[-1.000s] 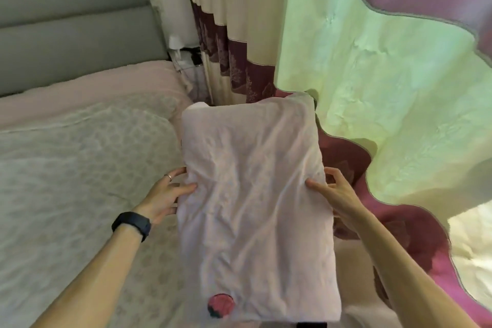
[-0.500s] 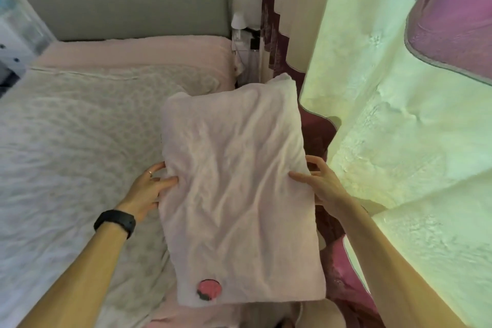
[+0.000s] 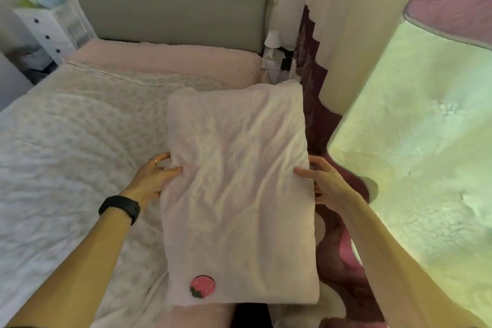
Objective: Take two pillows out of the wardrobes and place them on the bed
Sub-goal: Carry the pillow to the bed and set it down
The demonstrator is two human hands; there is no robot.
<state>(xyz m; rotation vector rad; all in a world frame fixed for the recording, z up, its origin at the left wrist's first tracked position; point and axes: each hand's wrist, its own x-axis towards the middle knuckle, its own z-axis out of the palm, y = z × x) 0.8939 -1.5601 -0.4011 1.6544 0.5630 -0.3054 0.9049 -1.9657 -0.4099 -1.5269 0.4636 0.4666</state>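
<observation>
A pale pink pillow (image 3: 239, 189) with a small strawberry patch near its lower edge is held lengthwise in front of me, above the right side of the bed (image 3: 74, 141). My left hand (image 3: 153, 176) grips its left edge, thumb on top. My right hand (image 3: 323, 184) holds its right edge, fingers spread along the side. The bed has a light patterned cover and a pink sheet at the head end. No second pillow is in view.
A grey padded headboard (image 3: 170, 8) stands at the far end. A white drawer unit (image 3: 45, 32) is at the far left. A small lamp and bottles (image 3: 274, 53) sit in the gap by the headboard. Green, pink and maroon curtains (image 3: 412, 128) hang close on the right.
The view has swung left and toward the head of the bed, so more headboard and the drawer unit show. The pillow stays gripped in both hands and has come further over the bed.
</observation>
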